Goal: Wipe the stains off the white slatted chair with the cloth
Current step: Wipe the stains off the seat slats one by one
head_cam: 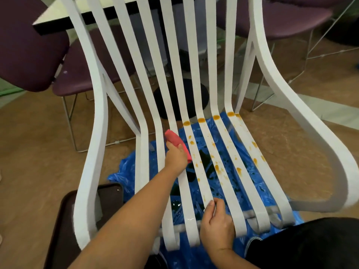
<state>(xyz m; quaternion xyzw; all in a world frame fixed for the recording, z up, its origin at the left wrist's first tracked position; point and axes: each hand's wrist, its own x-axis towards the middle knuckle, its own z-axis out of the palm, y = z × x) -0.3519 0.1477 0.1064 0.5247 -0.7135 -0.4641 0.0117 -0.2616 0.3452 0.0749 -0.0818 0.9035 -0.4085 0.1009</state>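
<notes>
The white slatted chair [229,55] fills the view, facing me. Orange-brown stains [217,167] dot the seat slats in the middle and on the right, with round blots along the bend where seat meets back. My left hand [175,157] grips a folded pink cloth [175,141] and presses it on a seat slat left of centre, near the bend. My right hand [216,220] curls its fingers over the front end of a middle slat, holding the chair.
A blue plastic sheet [124,171] lies on the brown floor under the chair. A dark tray [64,220] sits at the lower left. Purple chairs [25,45] and a table [58,14] stand behind. A dark-trousered leg [310,243] is at the lower right.
</notes>
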